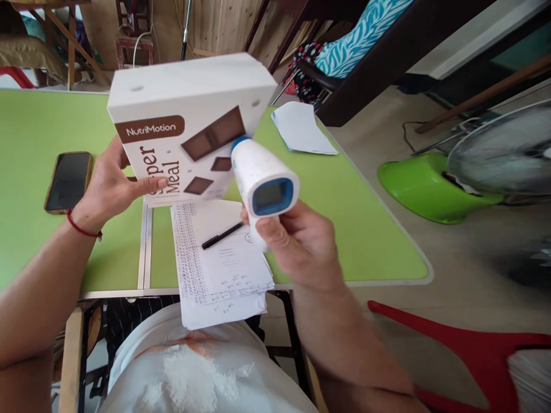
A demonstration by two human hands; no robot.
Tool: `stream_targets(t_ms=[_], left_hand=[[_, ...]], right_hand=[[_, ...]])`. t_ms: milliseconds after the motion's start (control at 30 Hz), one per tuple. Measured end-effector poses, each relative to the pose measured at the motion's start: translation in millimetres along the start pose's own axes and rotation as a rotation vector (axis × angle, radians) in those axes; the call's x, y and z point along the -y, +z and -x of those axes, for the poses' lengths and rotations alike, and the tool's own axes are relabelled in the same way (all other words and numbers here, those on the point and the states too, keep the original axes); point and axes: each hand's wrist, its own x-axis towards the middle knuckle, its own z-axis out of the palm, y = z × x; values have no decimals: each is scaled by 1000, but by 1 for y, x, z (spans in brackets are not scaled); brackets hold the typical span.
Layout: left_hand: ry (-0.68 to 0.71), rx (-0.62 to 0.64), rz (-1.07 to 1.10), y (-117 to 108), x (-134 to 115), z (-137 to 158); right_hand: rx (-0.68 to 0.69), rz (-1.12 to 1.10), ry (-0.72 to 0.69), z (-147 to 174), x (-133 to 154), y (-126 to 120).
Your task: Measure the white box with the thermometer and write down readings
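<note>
My left hand point(116, 186) grips the lower left corner of a white and brown NutriMotion box point(172, 143), thumb across its printed front. The box is held up above the green table, tilted. In my right hand point(301, 244) is a white and blue infrared thermometer point(264, 178), its small screen facing me and its blue front end close to the box; whether they touch I cannot tell. Below them, handwritten paper sheets point(224, 269) lie at the table's near edge, partly overhanging it, with a black pen point(222, 235) on top.
A phone point(69, 182) lies on the green table point(361, 229), left of my left hand. More white sheets point(303, 127) rest at the far right. Beyond the table's right edge are a green stool point(430, 186), a fan point(508, 149) and a red chair point(465, 338).
</note>
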Motion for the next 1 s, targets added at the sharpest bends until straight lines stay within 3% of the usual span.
stream_targets(t_ms=[167, 333, 567, 733, 833, 900, 1000], left_hand=[[14, -128, -95, -2, 17, -6], [-79, -140, -142, 2, 24, -5], [-57, -67, -103, 3, 36, -8], [-25, -47, -69, 3, 37, -9], [-46, -34, -59, 4, 33, -8], [-55, -61, -95, 5, 29, -6], [9, -245, -244, 7, 22, 1]], right_hand=[[199, 482, -11, -50, -38, -44], [221, 797, -80, -85, -89, -51], [240, 807, -210, -93, -116, -48], [277, 774, -241, -95, -115, -49], [205, 780, -286, -88, -104, -52], [201, 736, -301, -79, -92, -55], [423, 638, -271, -65, -77, -59]])
